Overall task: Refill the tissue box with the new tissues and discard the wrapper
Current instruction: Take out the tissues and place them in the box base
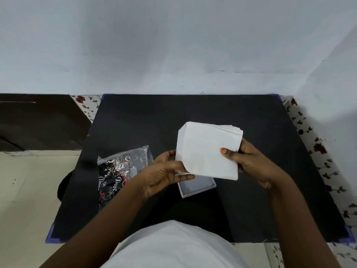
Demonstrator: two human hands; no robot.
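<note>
A thick stack of white tissues [207, 149] is held in the air above the black table top, tilted toward me. My left hand [166, 174] grips its lower left corner and my right hand [249, 161] grips its right side, thumb on the top sheet. Directly under the stack lies the open white tissue box [199, 187], mostly hidden by the tissues and my left hand. The clear plastic wrapper [123, 167] with black, gold and red print lies flat on the table to the left of my left hand.
The black table top [251, 209] has blue tape at its corners and sits on a floral cloth [318, 161]. A pale wall stands right behind it. A dark wooden piece [38, 120] and a beige floor lie to the left.
</note>
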